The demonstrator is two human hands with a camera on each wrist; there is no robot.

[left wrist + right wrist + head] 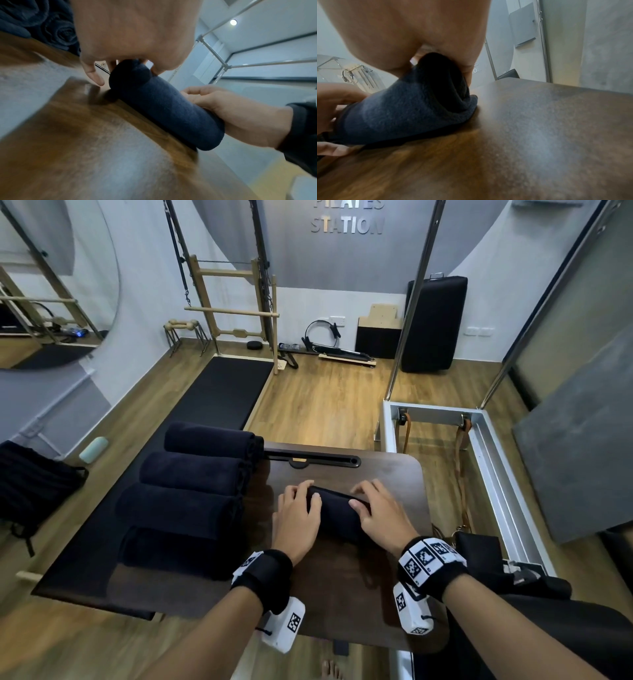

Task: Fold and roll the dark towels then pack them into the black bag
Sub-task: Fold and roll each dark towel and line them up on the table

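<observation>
Underneath, a dark wooden table (394,474) stands on wood-plank flooring (325,398).

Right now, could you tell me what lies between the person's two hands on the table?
The rolled dark towel lies between the left hand and right hand, each gripping one end; the head view shows it.

1. A dark wooden tabletop (387,474) fills the foreground, a long black slot (313,462) cut near its far edge.
2. A black mat (222,388) lies on the wood floor (325,398) beyond.
3. A wooden ladder frame (236,302) stands against the far wall, under silver lettering (347,224) (the upper line is cut off).
4. A black padded box (433,325) leans upright at the wall, a black ring (322,332) to its left.
5. A metal frame (486,450) runs along the right.
6. A pale green case (93,449) lies on the floor at left.
</observation>
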